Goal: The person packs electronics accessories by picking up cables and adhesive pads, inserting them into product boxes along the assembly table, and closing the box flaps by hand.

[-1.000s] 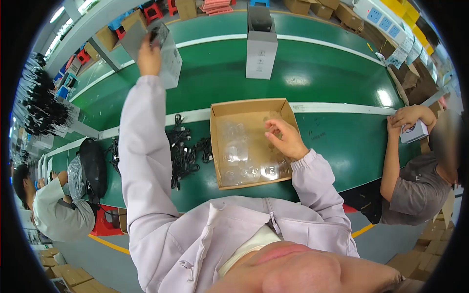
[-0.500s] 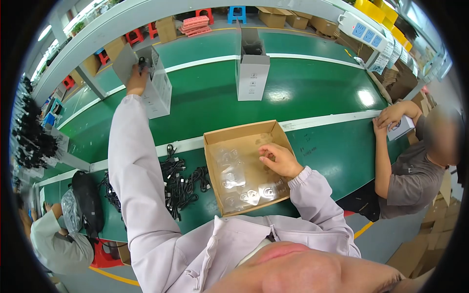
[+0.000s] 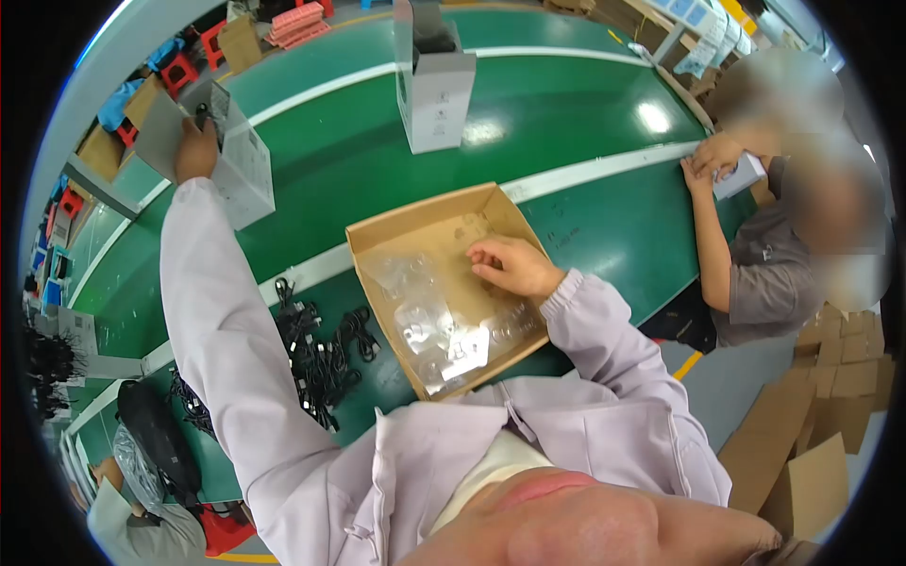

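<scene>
Left hand [image 3: 196, 151] at a white box [image 3: 251, 179], right hand [image 3: 517, 268] over a cardboard tray [image 3: 425, 222]

The white box stands open on the green counter [image 3: 604, 222]. The left hand is at its open top, where a small dark thing [image 3: 201, 112] shows by the fingers; whether they grip it, I cannot tell. The right hand's fingers are loosely curled, not closed. Clear plastic pieces [image 3: 423, 323] lie in the tray; black cables [image 3: 326, 363] lie beside it.
</scene>
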### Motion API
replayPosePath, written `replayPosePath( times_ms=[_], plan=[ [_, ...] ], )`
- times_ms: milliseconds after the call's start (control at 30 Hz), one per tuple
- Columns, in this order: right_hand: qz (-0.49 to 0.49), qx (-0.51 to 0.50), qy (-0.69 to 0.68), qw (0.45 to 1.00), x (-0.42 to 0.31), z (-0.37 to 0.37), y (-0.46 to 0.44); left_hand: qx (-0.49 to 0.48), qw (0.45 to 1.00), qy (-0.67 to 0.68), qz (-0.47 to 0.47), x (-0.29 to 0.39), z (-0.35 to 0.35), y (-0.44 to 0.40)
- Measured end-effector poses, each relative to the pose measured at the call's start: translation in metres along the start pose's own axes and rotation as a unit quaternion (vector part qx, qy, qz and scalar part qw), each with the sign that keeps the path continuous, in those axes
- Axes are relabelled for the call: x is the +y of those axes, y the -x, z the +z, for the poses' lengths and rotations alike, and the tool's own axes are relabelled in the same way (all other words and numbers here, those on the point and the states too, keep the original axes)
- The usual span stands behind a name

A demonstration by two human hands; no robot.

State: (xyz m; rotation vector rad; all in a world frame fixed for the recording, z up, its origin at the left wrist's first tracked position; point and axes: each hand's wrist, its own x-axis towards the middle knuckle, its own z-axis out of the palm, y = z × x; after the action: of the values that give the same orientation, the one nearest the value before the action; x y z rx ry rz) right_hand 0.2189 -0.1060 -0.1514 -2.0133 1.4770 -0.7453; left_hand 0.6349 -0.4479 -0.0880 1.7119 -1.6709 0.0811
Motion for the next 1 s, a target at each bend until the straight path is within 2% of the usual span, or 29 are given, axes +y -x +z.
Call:
replayPosePath(
  times_ms=[267,500,633,733,900,1000],
  plan=[
    [-0.041,-0.029,0.035,0.998,-0.011,-0.002,0.003,0.05,0.991,0.105,0.061,0.0,0.007,-0.003],
    [-0.064,-0.035,0.056,0.996,-0.013,0.001,0.006,-0.003,0.993,0.088,0.078,0.014,-0.001,-0.002],
    [-0.054,-0.051,0.055,0.996,-0.014,-0.002,0.005,-0.007,0.981,0.159,0.111,0.013,0.002,-0.003],
    [-0.051,-0.056,0.065,0.995,-0.015,-0.001,0.004,-0.067,0.96,0.237,0.132,0.009,-0.001,-0.002],
    [-0.043,-0.063,0.076,0.994,-0.021,-0.001,0.005,-0.043,0.979,0.148,0.133,0.026,-0.006,0.01],
    [-0.044,-0.064,0.08,0.994,-0.021,0.0,0.004,-0.038,0.969,0.132,0.205,0.047,-0.015,0.019]
  ],
)
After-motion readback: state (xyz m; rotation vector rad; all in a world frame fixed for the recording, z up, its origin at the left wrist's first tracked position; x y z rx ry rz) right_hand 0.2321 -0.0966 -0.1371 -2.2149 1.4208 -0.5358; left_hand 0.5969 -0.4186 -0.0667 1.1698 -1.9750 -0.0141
